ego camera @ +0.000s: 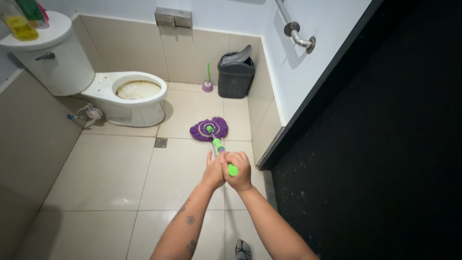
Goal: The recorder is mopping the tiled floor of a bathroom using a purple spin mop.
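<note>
Green mop handle (219, 147) clenched in left hand (213, 172), right hand (239, 172) (both grips closed tight).

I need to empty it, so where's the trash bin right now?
In the head view, the dark grey trash bin stands in the far right corner, beside the small purple toilet brush.

Purple mop head (209, 129) with a thin yellow-green ring; handle (219, 147) silver with bright green grips. White toilet (108, 91), brownish stain in the bowl. Dark grey bin (235, 74). Small brush (207, 84), green stick, lilac base. Beige floor tiles (103, 173), grey grout lines. Yellow liquid in a clear bottle (19, 24).
</note>
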